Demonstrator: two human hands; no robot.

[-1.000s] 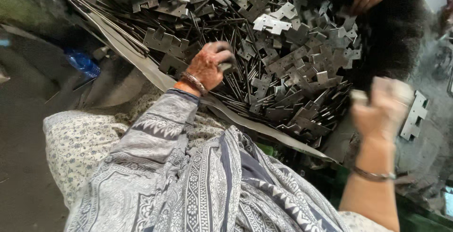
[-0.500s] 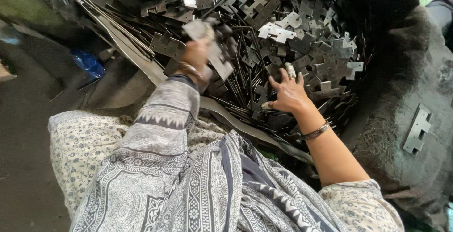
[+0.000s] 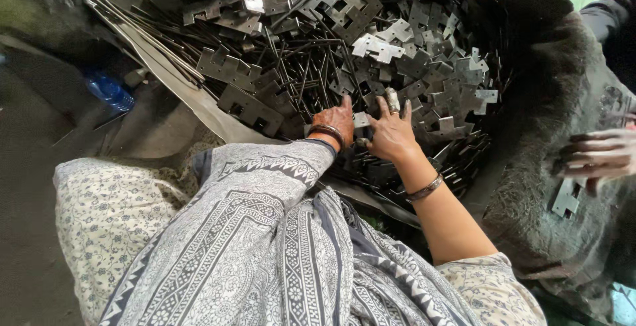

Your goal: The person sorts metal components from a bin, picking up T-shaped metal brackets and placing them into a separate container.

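Under my hands lies a heap of flat, notched grey metal plates [image 3: 424, 67] mixed with thin dark metal rods [image 3: 298, 67], filling the upper middle of my view. My left hand [image 3: 334, 124] rests palm down on the near edge of the heap, fingers loosely curled onto the plates; I cannot tell whether it grips one. My right hand [image 3: 391, 134] lies just beside it, fingers spread flat on the plates, clasping nothing that I can see. A dark bangle [image 3: 329, 132] sits on my left wrist and a metal bracelet [image 3: 424, 188] on my right. My grey patterned shawl [image 3: 265, 246] covers the foreground. To the right, another person's hand [image 3: 596, 157] hovers over dark cloth [image 3: 550, 187] near a single plate [image 3: 566, 200]. A blue plastic bottle [image 3: 109, 91] lies far left.
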